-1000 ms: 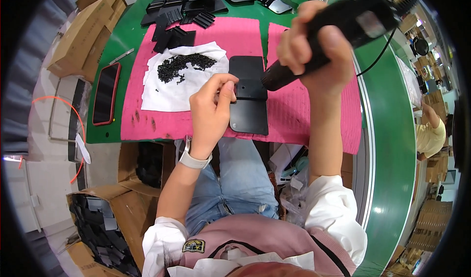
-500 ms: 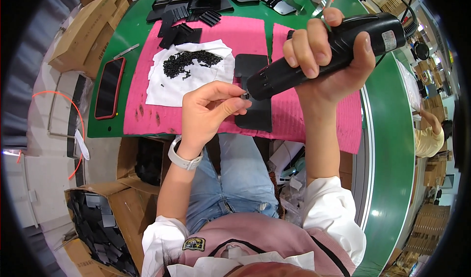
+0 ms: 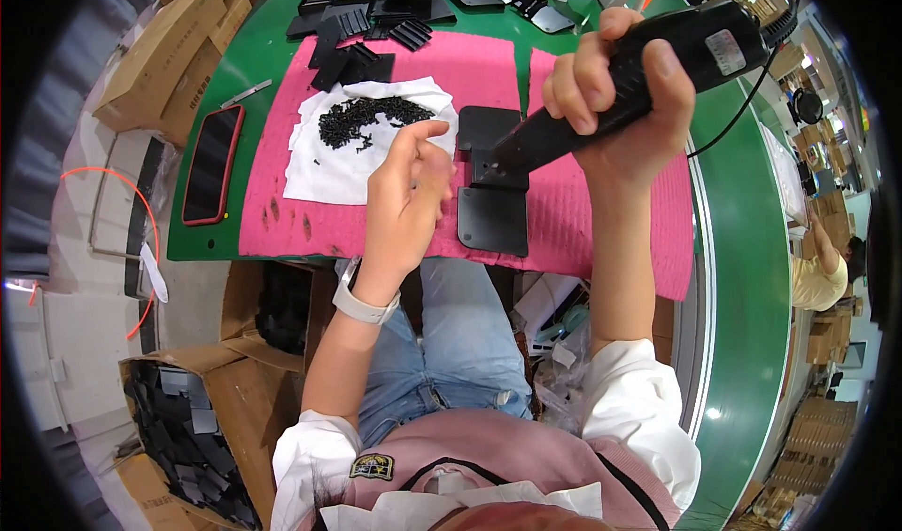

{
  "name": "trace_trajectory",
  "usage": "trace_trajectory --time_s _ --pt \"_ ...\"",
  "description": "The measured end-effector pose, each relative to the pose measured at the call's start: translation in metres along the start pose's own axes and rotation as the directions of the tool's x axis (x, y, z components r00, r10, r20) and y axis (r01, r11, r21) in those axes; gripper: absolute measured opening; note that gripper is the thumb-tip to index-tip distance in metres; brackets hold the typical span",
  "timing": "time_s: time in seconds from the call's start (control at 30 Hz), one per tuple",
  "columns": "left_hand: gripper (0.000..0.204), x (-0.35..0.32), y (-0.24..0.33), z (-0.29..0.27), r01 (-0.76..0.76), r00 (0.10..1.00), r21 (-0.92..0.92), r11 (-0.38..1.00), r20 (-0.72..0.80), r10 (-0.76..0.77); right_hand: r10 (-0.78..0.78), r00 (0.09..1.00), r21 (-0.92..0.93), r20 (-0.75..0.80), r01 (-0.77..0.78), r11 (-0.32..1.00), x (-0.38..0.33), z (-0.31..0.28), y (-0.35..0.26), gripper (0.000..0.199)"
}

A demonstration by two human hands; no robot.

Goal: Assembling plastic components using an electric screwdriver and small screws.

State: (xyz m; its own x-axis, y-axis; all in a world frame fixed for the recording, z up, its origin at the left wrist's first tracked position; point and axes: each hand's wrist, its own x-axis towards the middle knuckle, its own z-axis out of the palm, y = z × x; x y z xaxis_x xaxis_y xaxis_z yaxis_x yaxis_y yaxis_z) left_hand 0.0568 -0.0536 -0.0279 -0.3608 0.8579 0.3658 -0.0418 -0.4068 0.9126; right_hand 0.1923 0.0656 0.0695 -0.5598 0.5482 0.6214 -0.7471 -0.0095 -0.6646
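Head view: right hand (image 3: pixel 615 89) is wrapped tight round a black driver (image 3: pixel 648 70), fingers fully closed on its body, the tip set down on the plates (image 3: pixel 493 179) that lie on the pink mat (image 3: pixel 583 221). Left hand (image 3: pixel 404 202) hovers just left of the plates, near the white cloth (image 3: pixel 352 150) with its heap of screws (image 3: pixel 362 117); its fingers are loosely curled, thumb and forefinger close together, and whether they pinch a screw I cannot tell.

Plates look stiff, thin and light, likely to slide on the mat unless pressed flat; hold them by the flat face near the joint. Screws are tiny and would roll, so pinch them singly. The driver looks weighty, and its cable (image 3: pixel 742 108) trails off to the right.

Near edge of the bench (image 3: pixel 742 277) sits just below the plates, so little room there. More plates are stacked at the far side, a phone (image 3: pixel 211 164) lies to the left; open mat lies to the right.
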Motion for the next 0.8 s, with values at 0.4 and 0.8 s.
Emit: trace_trajectory --time_s 0.4,0.8 --pt "0.035 0.014 -0.018 0.006 0.173 0.962 0.61 0.773 0.063 -0.265 0.055 0.997 -0.372 -0.062 -0.074 0.925 0.004 0.007 0.019 0.024" --pt "0.029 0.013 -0.018 0.006 0.251 0.943 0.607 0.754 0.023 -0.332 0.18 0.984 -0.381 0.004 -0.165 0.91 0.01 0.007 0.029 0.02"
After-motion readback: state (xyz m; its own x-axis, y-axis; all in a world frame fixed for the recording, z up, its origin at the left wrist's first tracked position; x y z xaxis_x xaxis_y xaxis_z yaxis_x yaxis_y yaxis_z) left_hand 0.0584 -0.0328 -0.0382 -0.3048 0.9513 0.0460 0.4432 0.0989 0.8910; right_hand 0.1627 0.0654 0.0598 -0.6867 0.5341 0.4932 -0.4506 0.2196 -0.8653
